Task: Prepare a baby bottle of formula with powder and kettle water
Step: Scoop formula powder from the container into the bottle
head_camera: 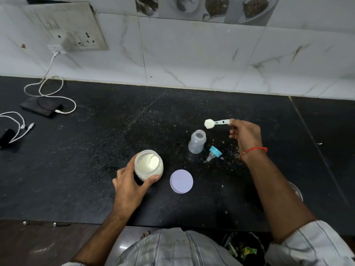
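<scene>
My left hand (132, 184) grips an open jar of white formula powder (148, 165) that stands on the black counter (96, 160). My right hand (245, 136) pinches the handle of a small light-blue scoop (216, 123) heaped with powder, held just above and behind the open clear baby bottle (196, 144). The bottle stands upright without its top. Its teal ring with the teat (214, 153) lies on its side right of the bottle. The jar's lilac lid (181, 181) lies flat to the right of the jar.
Spilled powder grains dot the counter around the bottle. At the far left lie a dark power bank (41, 109), white cables (48, 89) from a wall socket (76, 38), and another dark device (6, 137). A tiled wall (192, 54) backs the counter. A steel rim (296, 191) shows by my right forearm.
</scene>
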